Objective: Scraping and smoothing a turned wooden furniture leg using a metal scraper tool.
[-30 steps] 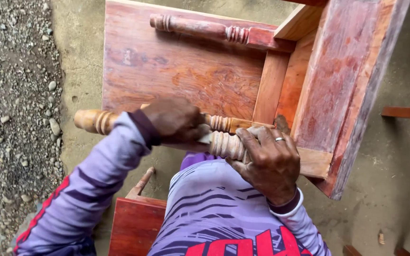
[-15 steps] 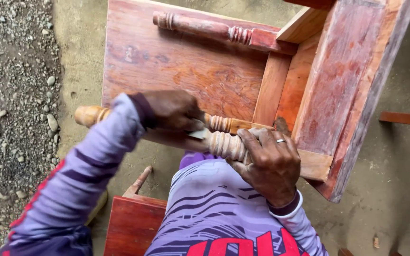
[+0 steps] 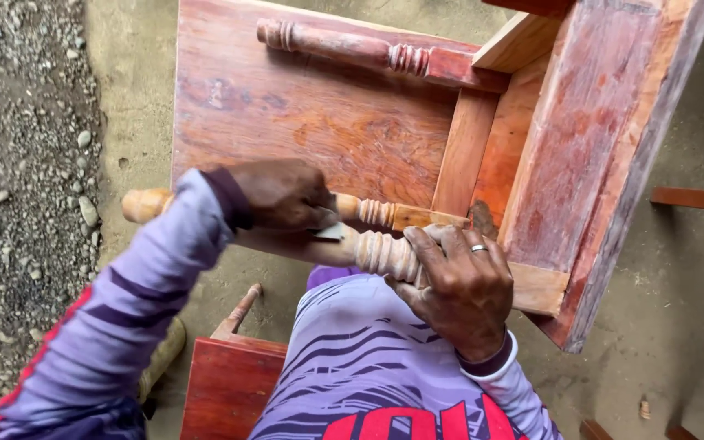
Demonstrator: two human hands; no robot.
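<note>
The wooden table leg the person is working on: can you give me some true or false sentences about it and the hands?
1. The left hand presses a small flat piece against the turned leg. True.
2. The right hand is lifted clear of the wood. False: it grips the ribbed part of the leg.
3. The right hand wears a ring. True.
4. The table stands upright on all its legs. False: it lies on its side, with its legs pointing sideways.
5. The ground at the left is gravel. True.
6. The sleeves are plain green. False: the left sleeve is purple with dark stripes.
</note>
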